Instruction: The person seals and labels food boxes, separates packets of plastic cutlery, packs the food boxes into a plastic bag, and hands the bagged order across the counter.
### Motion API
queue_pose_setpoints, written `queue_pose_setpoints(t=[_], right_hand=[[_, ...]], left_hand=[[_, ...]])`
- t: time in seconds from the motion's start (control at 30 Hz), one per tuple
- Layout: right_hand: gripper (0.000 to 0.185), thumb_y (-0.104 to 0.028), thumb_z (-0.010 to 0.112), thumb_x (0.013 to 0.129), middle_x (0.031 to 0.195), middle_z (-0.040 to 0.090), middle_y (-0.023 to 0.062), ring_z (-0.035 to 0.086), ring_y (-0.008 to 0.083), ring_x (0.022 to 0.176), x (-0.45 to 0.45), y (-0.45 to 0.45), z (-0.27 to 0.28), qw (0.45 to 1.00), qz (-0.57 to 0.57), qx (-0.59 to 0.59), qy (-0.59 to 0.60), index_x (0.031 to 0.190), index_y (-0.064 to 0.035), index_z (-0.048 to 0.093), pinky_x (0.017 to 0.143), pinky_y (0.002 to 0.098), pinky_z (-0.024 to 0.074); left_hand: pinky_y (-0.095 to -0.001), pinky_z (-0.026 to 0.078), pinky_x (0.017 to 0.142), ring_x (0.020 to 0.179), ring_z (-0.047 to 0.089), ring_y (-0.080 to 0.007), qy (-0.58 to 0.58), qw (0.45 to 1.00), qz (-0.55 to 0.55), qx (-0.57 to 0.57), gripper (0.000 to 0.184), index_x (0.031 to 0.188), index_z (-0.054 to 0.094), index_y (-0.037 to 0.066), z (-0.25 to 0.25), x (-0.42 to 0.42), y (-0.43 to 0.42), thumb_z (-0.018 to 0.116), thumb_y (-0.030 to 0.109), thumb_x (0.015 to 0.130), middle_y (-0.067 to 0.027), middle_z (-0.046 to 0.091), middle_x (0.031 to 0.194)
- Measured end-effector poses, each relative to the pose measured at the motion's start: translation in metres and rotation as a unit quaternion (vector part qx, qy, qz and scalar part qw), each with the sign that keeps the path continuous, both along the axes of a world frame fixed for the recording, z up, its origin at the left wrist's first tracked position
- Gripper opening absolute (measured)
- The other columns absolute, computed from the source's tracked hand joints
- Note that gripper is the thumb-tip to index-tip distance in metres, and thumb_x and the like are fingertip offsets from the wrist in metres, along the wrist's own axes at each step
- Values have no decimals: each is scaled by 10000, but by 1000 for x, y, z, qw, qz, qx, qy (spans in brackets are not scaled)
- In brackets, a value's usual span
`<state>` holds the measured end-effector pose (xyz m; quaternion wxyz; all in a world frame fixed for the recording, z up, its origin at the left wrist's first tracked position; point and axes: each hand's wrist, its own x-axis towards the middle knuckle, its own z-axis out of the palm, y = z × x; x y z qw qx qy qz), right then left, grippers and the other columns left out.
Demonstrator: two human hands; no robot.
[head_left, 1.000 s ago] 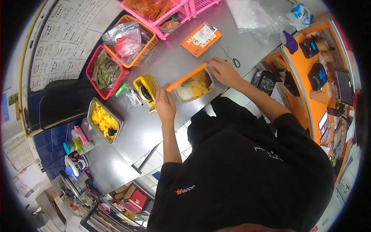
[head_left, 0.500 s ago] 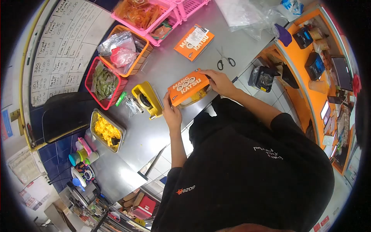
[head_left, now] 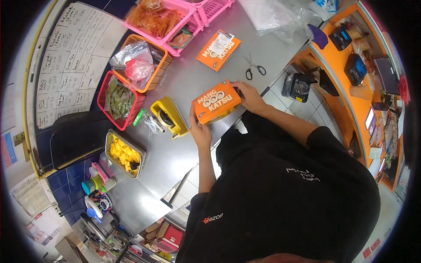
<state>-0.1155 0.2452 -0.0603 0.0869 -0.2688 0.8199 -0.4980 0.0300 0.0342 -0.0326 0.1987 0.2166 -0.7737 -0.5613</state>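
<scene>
An orange cardboard food box (head_left: 215, 102) with "MANG KATSU" on its lid is between my hands at the table's near edge. My left hand (head_left: 201, 130) grips its left end, the thumb along the near side. At the far right corner my right hand (head_left: 248, 96) is closed round the box, its fingertips partly hidden. A thin strip of yellow shows under the lid's near edge. Just left of the box stands a yellow tape dispenser (head_left: 179, 115). Beyond it lies a second orange box (head_left: 213, 56) with a paper slip on top, beside black-handled scissors (head_left: 254, 71).
Pink (head_left: 195, 19), orange (head_left: 154, 81) and red baskets (head_left: 138, 103) hold packets at the back left. A metal tray (head_left: 141, 151) of yellow food stands on the left. Clear plastic bags (head_left: 280, 17) lie at the far end. An orange counter (head_left: 337, 57) carries devices on the right.
The lid of the box in my hands has come down at the near side, covering most of the yellow contents that showed. Both hands keep their hold, and the view has shifted slightly.
</scene>
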Motion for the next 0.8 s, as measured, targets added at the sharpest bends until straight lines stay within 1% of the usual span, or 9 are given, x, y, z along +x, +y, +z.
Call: queue_pose_setpoints(t=[0.07,0.13,0.2,0.33,0.47,0.53,0.63,0.7,0.8], right_hand=[[512,36,708,878,1213,698,180,687,389,1018,-1,0,3,1000,5,3,-17,1362,-98,614,920,454,574],[516,34,705,891,1187,699,182,698,367,1022,-2,1,6,999,10,5,-33,1381,-101,612,907,436,581],[524,33,703,898,1161,719,169,723,325,991,-1,1,10,998,16,-53,-22,1400,-92,619,873,397,593],[494,43,686,905,1173,738,166,742,308,958,-5,-1,14,997,17,-66,-45,1385,-63,632,862,380,605],[462,42,678,910,1247,738,176,758,316,1035,-4,-2,16,990,15,-111,-81,1366,-22,628,946,386,604],[459,38,678,911,1265,734,178,758,319,1079,-6,-3,12,985,14,-133,-106,1365,-15,626,971,386,602],[471,42,681,905,1285,725,180,751,330,1128,-11,3,16,992,38,-101,-72,1369,-18,626,995,386,596],[490,-24,720,904,1298,713,182,710,353,1194,-14,10,24,993,70,-48,-79,1384,-28,627,1044,413,561],[553,-112,767,882,1337,684,203,639,385,1261,-17,20,21,993,110,29,-11,1409,-39,617,1097,446,503]], left_hand=[[-383,555,1009,1204,714,-272,7,1000,-3,25,495,1554,523,37,-4,0,-2,517,0,1060,-207,710,1362],[-370,559,999,1190,720,-266,-13,1000,0,1,511,1561,521,42,1,3,-3,522,-9,1053,-208,713,1357],[-357,562,989,1177,727,-261,-33,999,3,-23,526,1567,520,46,3,2,-6,526,-18,1045,-210,717,1353],[-349,572,948,1111,749,-239,-78,997,14,-23,549,1567,534,60,13,1,-5,530,-39,1028,-210,722,1352],[-352,581,886,1017,764,-223,-135,990,14,-35,547,1561,545,70,15,0,-9,530,-36,1025,-206,732,1338],[-352,578,890,1000,757,-234,-117,992,-1,-47,555,1576,527,76,1,3,-14,535,-27,1030,-201,722,1360],[-367,562,924,1013,730,-269,-74,993,-37,-80,586,1612,474,90,-5,2,-18,547,-1,1038,-191,696,1404],[-382,549,956,1044,710,-294,-49,992,-59,-102,609,1634,440,99,-6,5,-23,555,14,1041,-186,682,1427],[-423,509,1036,1160,654,-353,-107,981,-117,-111,690,1679,345,120,-5,7,-32,590,62,1037,-197,652,1452]])
